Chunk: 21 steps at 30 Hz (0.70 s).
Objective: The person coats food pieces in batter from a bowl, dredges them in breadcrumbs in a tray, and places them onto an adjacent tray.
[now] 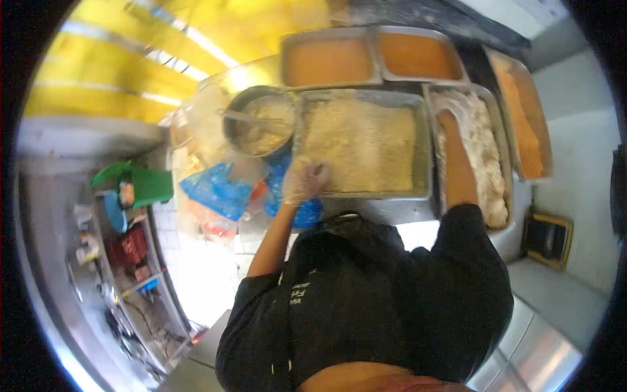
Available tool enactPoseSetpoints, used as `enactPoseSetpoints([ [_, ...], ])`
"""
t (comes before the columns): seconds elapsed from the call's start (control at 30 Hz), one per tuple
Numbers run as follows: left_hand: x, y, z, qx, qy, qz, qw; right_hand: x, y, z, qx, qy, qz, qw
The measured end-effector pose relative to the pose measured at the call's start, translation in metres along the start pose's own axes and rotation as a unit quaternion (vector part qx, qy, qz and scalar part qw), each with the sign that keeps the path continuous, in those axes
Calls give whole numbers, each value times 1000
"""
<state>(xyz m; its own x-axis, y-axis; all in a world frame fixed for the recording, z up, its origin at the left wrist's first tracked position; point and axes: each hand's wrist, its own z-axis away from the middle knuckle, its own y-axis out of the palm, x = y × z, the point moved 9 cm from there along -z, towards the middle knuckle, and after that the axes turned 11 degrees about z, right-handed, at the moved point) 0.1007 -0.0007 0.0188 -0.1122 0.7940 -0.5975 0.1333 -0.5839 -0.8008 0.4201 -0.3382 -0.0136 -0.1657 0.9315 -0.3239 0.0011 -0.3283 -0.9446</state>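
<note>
My left hand [305, 179], in a thin clear glove, is at the lower left corner of a metal tray [422, 147] filled with pale yellowish crumbs. Its fingers are curled, and what they hold, if anything, is hidden. Farther right, my right hand [447, 122] reaches into a long tray [506, 140] of whitish coated pieces [486, 157]; its fingers are blurred and partly hidden among them. Left of the crumb tray stands a round metal pot [228, 134] with pale contents and a utensil across it.
Two trays of orange material [330, 60] [418, 55] lie at the back, and another orange-filled tray [526, 124] at the right. Blue plastic bags [219, 191] lie left of my left hand. A shelf with a green container [151, 186] stands far left.
</note>
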Motion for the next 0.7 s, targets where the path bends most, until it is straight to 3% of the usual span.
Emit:
enactPoseSetpoints([
  [0.07, 8, -10, 12, -7, -35, -18, 999, 8, -4, -3, -7, -35, -34, 999],
  [0.13, 6, -54, 3, -138, 5, 223, 965, 13, -46, 27, -82, -24, -23, 996],
  [0.23, 37, -114, -10, -179, -55, 183, 965, 57, -105, 110, -134, -42, 55, 989],
  [0.27, 55, -125, -17, -174, -97, 71, 977, 73, -110, 134, -75, -59, 74, 993],
  [0.33, 107, -132, -41, -130, -128, -97, 978, 102, -103, 183, 150, -70, 83, 983],
  [0.43, 189, -104, -76, -53, -147, -216, 964, 126, -62, 223, 130, -52, -63, 988],
  [0.5, 201, -102, -93, -14, -168, -281, 945, 132, -56, 229, 124, -51, -147, 980],
  [0.6, 226, -86, -107, 1, -190, -254, 948, 131, -50, 221, 96, -94, -72, 988],
  [0.67, 240, -63, -119, 63, -94, -223, 968, 140, -36, 219, 139, -138, -61, 979],
  [0.7, 236, -66, -124, 61, -90, -223, 969, 138, -33, 220, 136, -134, -62, 980],
])
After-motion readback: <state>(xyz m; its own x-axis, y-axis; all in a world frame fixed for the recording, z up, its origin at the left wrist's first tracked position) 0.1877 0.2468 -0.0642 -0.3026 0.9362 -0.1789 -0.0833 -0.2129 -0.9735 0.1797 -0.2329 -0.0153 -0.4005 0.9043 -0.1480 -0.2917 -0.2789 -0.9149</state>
